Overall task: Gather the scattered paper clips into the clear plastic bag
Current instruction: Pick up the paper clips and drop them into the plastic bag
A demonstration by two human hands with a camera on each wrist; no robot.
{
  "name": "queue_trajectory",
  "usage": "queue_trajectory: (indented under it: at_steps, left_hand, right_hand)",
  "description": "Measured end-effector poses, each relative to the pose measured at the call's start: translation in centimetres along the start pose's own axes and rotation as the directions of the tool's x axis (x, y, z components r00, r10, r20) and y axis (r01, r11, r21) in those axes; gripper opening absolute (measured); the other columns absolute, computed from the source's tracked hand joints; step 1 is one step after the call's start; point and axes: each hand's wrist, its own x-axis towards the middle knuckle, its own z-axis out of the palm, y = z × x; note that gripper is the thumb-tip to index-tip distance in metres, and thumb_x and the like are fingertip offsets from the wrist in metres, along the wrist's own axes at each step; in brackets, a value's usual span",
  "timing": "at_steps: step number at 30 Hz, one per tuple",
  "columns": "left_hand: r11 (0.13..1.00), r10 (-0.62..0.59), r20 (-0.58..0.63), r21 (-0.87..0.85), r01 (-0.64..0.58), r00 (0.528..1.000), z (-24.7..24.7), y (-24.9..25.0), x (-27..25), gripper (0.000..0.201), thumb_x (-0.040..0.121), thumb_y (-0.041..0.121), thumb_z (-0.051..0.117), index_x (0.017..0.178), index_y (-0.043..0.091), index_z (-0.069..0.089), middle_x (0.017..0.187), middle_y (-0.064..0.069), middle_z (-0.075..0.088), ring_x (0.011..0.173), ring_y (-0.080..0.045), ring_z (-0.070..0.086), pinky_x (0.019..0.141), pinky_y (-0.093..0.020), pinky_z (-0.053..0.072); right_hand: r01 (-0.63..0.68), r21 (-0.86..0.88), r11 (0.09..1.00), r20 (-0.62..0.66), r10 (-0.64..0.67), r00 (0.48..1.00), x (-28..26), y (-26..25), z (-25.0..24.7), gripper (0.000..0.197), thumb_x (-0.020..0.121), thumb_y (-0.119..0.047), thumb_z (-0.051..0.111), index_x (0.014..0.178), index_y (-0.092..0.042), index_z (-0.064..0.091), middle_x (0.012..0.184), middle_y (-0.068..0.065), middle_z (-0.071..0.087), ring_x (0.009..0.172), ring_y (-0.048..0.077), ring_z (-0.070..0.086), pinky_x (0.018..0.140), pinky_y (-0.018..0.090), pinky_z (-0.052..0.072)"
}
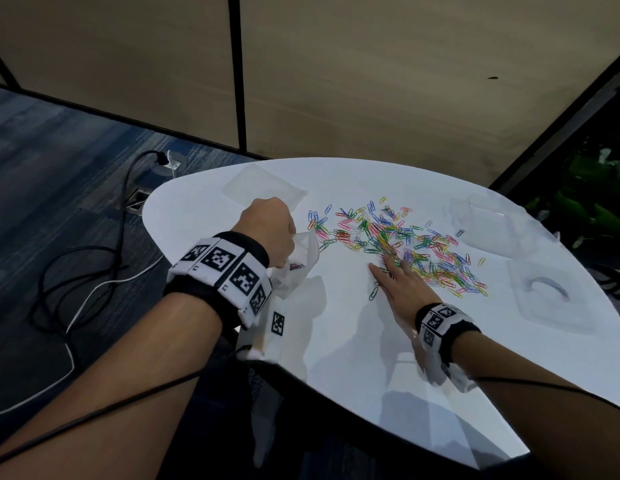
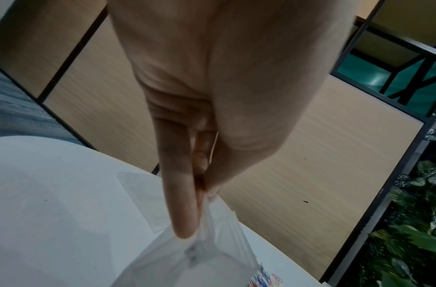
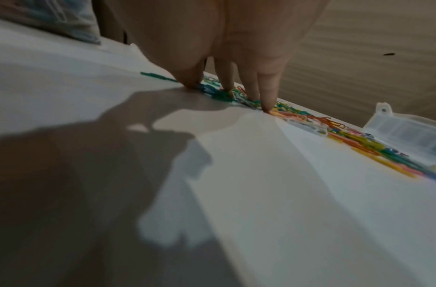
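While the right hand point(image 1: 400, 284) is lying low on the table point(image 1: 336, 341), its fingers point(image 3: 268, 91) are reaching out nearly straight and a little apart, tips pressing down at the near edge of the clips point(image 1: 405, 244). They are holding nothing yet. Clips are spreading away from those tips in a loose, colourful drift, farther out and to the right, with one or two strays lying just beside the thumb.

Across from them, the left hand point(image 1: 267, 230) is pinching the bag point(image 1: 298, 261) by its rim between thumb and fingers point(image 2: 180, 194), so the bag is hanging off those fingertips with its mouth gaping toward the pile. A few clips are already sitting in its bottom.

Judging from this, the step in hand is a rake-and-pinch: it is going best if the right fingers are drawing a small cluster together against the table, closing on it only once it is bunched, and carrying it low to the mouth. Meanwhile the left pinch should be keeping the rim wide and steady, near the heap. Big greedy scoops are likely to be shedding clips.

Beyond the pile, clear trays point(image 1: 488, 223) are sitting well clear of both hands.
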Motion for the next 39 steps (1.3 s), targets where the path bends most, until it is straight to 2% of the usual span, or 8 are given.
queue_trajectory:
  at_steps: [4, 18, 21, 24, 26, 29, 34, 39]
  left_hand:
    - [1.0, 0.013, -0.002, 0.013, -0.013, 1.0, 0.1, 0.3, 0.0, 0.031, 0.087, -0.006, 0.056, 0.108, 0.006, 0.076, 0.092, -0.016, 0.077, 0.088, -0.032, 0.075, 0.086, -0.041, 0.062]
    - [0.997, 0.041, 0.025, 0.059, -0.043, 0.999, 0.8, 1.3, 0.0, 0.03, 0.087, -0.006, 0.06, 0.11, 0.005, 0.075, 0.095, -0.018, 0.077, 0.089, -0.033, 0.075, 0.086, -0.041, 0.062]
    - [0.996, 0.048, 0.028, 0.08, -0.05, 0.998, 1.2, 1.9, 0.0, 0.03, 0.086, -0.005, 0.061, 0.111, 0.006, 0.075, 0.095, -0.017, 0.077, 0.091, -0.031, 0.075, 0.088, -0.04, 0.061]
    - [0.995, 0.052, 0.033, 0.082, -0.055, 0.998, 1.7, 2.4, 0.1, 0.03, 0.084, -0.004, 0.064, 0.11, 0.006, 0.074, 0.095, -0.016, 0.077, 0.092, -0.031, 0.075, 0.09, -0.04, 0.06]
    - [0.997, 0.051, 0.037, 0.062, -0.054, 0.998, 2.1, 2.6, 0.3, 0.029, 0.084, -0.004, 0.063, 0.109, 0.004, 0.075, 0.091, -0.017, 0.077, 0.09, -0.032, 0.075, 0.087, -0.04, 0.061]
    - [0.998, 0.056, 0.035, 0.03, -0.057, 0.998, 2.5, 2.8, 0.4, 0.028, 0.083, -0.006, 0.061, 0.105, 0.004, 0.076, 0.087, -0.017, 0.078, 0.086, -0.033, 0.075, 0.084, -0.04, 0.062]
    - [0.997, 0.072, 0.036, 0.019, -0.073, 0.997, 2.8, 3.3, 0.2, 0.024, 0.083, -0.001, 0.067, 0.104, 0.007, 0.076, 0.088, -0.016, 0.077, 0.087, -0.032, 0.075, 0.086, -0.04, 0.062]
    - [0.997, 0.063, 0.016, 0.033, -0.063, 0.998, 2.5, 3.1, 0.3, 0.028, 0.086, -0.003, 0.062, 0.11, 0.005, 0.075, 0.088, -0.015, 0.078, 0.09, -0.029, 0.075, 0.088, -0.038, 0.061]
  right_hand:
    - [0.069, 0.103, 0.992, -0.258, -0.04, 0.965, 0.7, 0.8, -0.6, 0.022, 0.093, -0.007, 0.057, 0.111, -0.005, 0.068, 0.109, 0.016, 0.065, 0.095, 0.038, 0.064, 0.077, 0.04, 0.056]
    - [-0.451, 0.708, 0.544, 0.111, 0.544, 0.832, 0.9, 2.3, -6.6, 0.02, 0.077, -0.026, 0.076, 0.093, -0.014, 0.079, 0.09, -0.002, 0.075, 0.069, 0.009, 0.061, 0.06, 0.018, 0.054]
    - [-0.31, 0.929, 0.204, 0.184, 0.472, 0.862, 0.8, 1.8, -8.5, 0.04, 0.064, -0.027, 0.083, 0.094, -0.002, 0.075, 0.098, 0.013, 0.075, 0.088, 0.02, 0.071, 0.093, 0.043, 0.056]
    - [-0.092, 0.945, -0.314, 0.205, 0.352, 0.913, 0.4, -1.0, -10.9, 0.033, 0.075, -0.003, 0.078, 0.104, 0.011, 0.069, 0.097, 0.018, 0.074, 0.082, 0.019, 0.073, 0.08, 0.025, 0.059]
    - [-0.052, 0.905, -0.422, 0.165, 0.235, 0.958, -0.5, -4.2, -12.9, 0.019, 0.082, 0.004, 0.07, 0.1, 0.01, 0.067, 0.095, 0.016, 0.074, 0.079, 0.016, 0.073, 0.071, 0.019, 0.058]
    - [-0.028, 0.931, -0.363, 0.087, 0.147, 0.985, -1.8, -8.3, -13.5, 0.01, 0.082, 0.008, 0.067, 0.092, 0.009, 0.069, 0.087, 0.015, 0.072, 0.07, 0.016, 0.072, 0.07, 0.02, 0.059]
    - [0.122, 0.93, 0.347, -0.164, 0.093, 0.982, -2.6, -10.3, -12.6, 0.007, 0.085, -0.015, 0.071, 0.087, -0.015, 0.077, 0.085, 0.008, 0.077, 0.079, 0.018, 0.074, 0.081, 0.032, 0.06]
    - [0.23, 0.728, 0.646, -0.36, 0.075, 0.93, -2.2, -5.9, -11.5, 0.019, 0.093, -0.014, 0.058, 0.105, -0.014, 0.073, 0.102, 0.002, 0.074, 0.09, 0.014, 0.072, 0.087, 0.038, 0.058]
